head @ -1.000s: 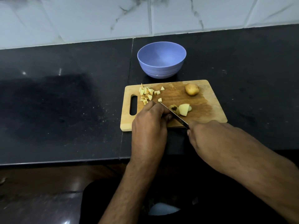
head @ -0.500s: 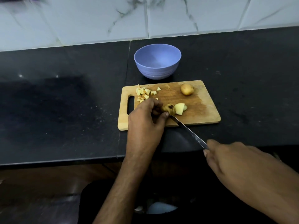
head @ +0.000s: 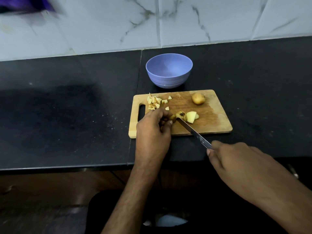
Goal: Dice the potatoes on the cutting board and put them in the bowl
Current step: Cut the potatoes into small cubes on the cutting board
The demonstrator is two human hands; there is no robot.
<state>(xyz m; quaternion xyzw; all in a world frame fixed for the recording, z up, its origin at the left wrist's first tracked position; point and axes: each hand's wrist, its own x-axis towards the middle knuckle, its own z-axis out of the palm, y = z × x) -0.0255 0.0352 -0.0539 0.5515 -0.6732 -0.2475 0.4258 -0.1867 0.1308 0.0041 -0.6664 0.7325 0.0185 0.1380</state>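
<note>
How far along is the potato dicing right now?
Partly done. A small pile of diced potato cubes lies near the handle slot of the wooden cutting board. In hand: the left hand steadies a half-cut potato while the right hand holds the steel knife against it. Left: one whole potato, and the blue bowl looks empty.

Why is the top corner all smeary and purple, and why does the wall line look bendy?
In the head view, the purple thing at the top left is motion-blurred, too smeared to identify; the wide-angle lens curves the counter edge against the tiled wall; the cutting board, bowl and knife stay fairly sharp; a dark shadow patch lies on the counter's left.
</note>
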